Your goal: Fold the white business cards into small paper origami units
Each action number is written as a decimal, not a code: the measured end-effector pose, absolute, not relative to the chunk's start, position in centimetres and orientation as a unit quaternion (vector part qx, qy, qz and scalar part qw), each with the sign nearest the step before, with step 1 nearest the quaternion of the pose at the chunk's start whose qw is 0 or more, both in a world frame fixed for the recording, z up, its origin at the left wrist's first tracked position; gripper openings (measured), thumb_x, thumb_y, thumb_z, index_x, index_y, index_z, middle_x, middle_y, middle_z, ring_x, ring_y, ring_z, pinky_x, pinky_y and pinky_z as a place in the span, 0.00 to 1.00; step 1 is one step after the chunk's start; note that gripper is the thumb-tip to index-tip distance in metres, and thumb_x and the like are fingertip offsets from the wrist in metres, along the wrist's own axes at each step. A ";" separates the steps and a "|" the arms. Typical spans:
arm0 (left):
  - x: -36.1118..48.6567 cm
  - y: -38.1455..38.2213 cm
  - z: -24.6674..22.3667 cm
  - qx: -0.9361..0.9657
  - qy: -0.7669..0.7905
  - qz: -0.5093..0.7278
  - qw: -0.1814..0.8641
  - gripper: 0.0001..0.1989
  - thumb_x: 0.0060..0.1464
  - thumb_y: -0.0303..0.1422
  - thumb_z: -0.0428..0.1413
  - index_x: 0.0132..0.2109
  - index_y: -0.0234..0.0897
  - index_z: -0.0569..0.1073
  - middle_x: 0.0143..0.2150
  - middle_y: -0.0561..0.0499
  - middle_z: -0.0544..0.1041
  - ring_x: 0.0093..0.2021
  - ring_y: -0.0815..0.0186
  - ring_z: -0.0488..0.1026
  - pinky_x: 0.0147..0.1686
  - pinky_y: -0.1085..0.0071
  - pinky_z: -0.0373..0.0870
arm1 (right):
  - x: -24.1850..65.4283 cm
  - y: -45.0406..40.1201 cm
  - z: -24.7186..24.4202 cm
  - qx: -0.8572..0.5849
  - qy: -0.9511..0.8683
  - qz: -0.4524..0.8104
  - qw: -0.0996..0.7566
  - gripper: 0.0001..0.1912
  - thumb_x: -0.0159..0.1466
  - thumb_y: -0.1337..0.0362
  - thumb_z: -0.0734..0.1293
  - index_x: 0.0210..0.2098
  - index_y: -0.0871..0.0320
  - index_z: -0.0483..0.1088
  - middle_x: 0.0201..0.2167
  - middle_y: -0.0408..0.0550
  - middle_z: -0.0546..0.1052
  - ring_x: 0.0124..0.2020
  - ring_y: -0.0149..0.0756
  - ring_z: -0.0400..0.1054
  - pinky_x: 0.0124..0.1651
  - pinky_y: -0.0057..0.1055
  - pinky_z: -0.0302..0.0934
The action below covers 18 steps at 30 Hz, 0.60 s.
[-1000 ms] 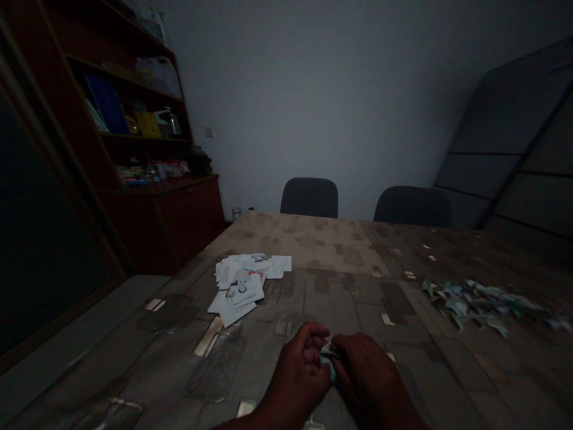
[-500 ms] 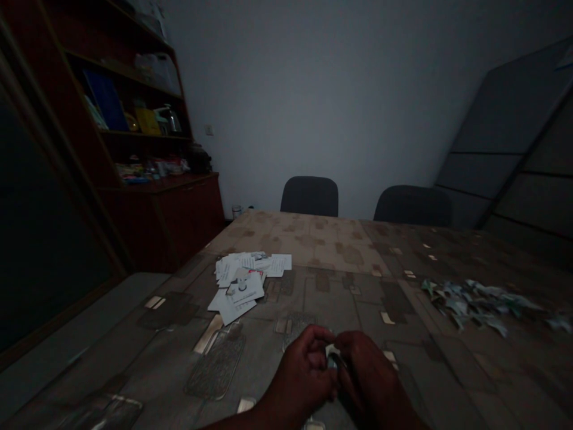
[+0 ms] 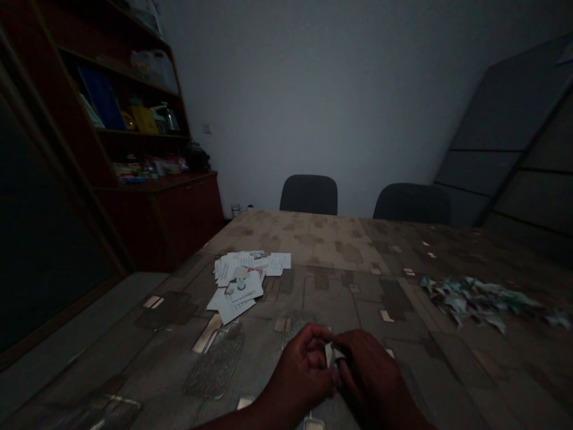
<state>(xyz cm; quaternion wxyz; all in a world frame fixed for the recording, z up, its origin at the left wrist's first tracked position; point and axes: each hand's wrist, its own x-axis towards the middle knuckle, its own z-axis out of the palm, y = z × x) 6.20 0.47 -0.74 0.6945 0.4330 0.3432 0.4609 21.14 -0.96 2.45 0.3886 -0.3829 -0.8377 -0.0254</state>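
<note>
Between my hands, close to the table's near side, is a small pale folded paper [image 3: 331, 353]. My left hand [image 3: 302, 369] has its fingers curled, with thumb and fingertips pinching the paper's left side. From the right, my right hand [image 3: 372, 371] closes over the same piece, covering much of it. Farther off to the left lies a loose pile of white printed cards [image 3: 242, 286]. Over on the right is a heap of crumpled or folded greenish-white paper pieces [image 3: 474, 301], slightly blurred.
A patterned cloth covers the table [image 3: 313, 239]. Two dark chairs [image 3: 308, 194] stand at its far edge, before a pale wall. At the left is a red-brown cabinet [image 3: 183, 206] with filled shelves; at the right, a grey panelled unit [image 3: 487, 131].
My fingers have shifted slightly around the paper, and it is turned so more of its pale face shows. My right hand has tilted a little; both piles lie as before.
</note>
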 end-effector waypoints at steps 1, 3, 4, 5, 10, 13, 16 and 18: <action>6.1 0.5 -0.8 0.429 0.326 0.463 0.704 0.23 0.38 0.32 0.69 0.39 0.35 0.67 0.36 0.51 0.76 0.21 0.74 0.70 0.21 0.77 0.67 | 21.2 -0.9 2.3 -0.382 -0.838 -0.018 0.389 0.16 0.61 0.77 0.56 0.44 0.56 0.65 0.30 0.48 0.75 0.30 0.39 0.72 0.32 0.33 0.66; 5.8 0.6 -0.7 0.429 0.291 0.461 0.720 0.23 0.44 0.43 0.67 0.41 0.34 0.67 0.33 0.50 0.76 0.23 0.71 0.72 0.22 0.76 0.68 | 21.5 -0.9 2.0 -0.381 -0.841 0.004 0.385 0.14 0.63 0.76 0.57 0.45 0.56 0.65 0.31 0.48 0.75 0.31 0.39 0.72 0.33 0.33 0.66; 5.7 0.6 -0.7 0.431 0.280 0.461 0.724 0.24 0.47 0.46 0.64 0.41 0.33 0.67 0.31 0.50 0.76 0.23 0.70 0.73 0.23 0.75 0.69 | 21.6 -0.9 1.9 -0.382 -0.841 0.013 0.384 0.13 0.64 0.75 0.57 0.45 0.56 0.65 0.32 0.48 0.75 0.32 0.39 0.72 0.34 0.33 0.66; 5.6 0.6 -0.6 0.433 0.274 0.461 0.725 0.24 0.49 0.48 0.63 0.41 0.33 0.68 0.30 0.50 0.76 0.24 0.69 0.74 0.23 0.74 0.69 | 21.7 -0.9 1.8 -0.380 -0.841 0.019 0.384 0.12 0.65 0.74 0.58 0.45 0.56 0.65 0.32 0.48 0.75 0.32 0.39 0.71 0.34 0.33 0.66; 5.6 0.5 0.0 0.421 0.275 0.463 0.730 0.25 0.40 0.44 0.69 0.38 0.34 0.68 0.34 0.51 0.75 0.25 0.70 0.73 0.21 0.76 0.69 | 21.8 -1.1 1.9 -0.362 -0.853 0.028 0.376 0.13 0.66 0.74 0.58 0.49 0.57 0.64 0.33 0.49 0.75 0.34 0.39 0.71 0.35 0.32 0.65; 5.7 0.3 0.6 0.427 0.281 0.459 0.726 0.26 0.37 0.43 0.71 0.38 0.33 0.71 0.33 0.52 0.74 0.25 0.73 0.71 0.23 0.77 0.68 | 21.7 -1.2 2.1 -0.353 -0.861 0.014 0.366 0.13 0.68 0.73 0.57 0.50 0.59 0.64 0.32 0.50 0.75 0.32 0.40 0.70 0.34 0.34 0.64; 5.7 0.0 1.1 0.428 0.312 0.445 0.722 0.27 0.34 0.41 0.72 0.39 0.32 0.73 0.30 0.53 0.74 0.23 0.75 0.69 0.23 0.78 0.66 | 21.8 -1.2 1.9 -0.338 -0.865 0.005 0.372 0.09 0.69 0.70 0.58 0.47 0.60 0.64 0.30 0.50 0.74 0.30 0.40 0.68 0.33 0.34 0.63; 5.7 -0.2 1.2 0.427 0.325 0.435 0.723 0.28 0.32 0.41 0.73 0.41 0.31 0.75 0.28 0.54 0.75 0.23 0.75 0.69 0.24 0.78 0.66 | 21.9 -1.2 1.7 -0.332 -0.866 -0.001 0.374 0.07 0.68 0.70 0.58 0.45 0.60 0.64 0.30 0.50 0.74 0.30 0.40 0.67 0.32 0.34 0.62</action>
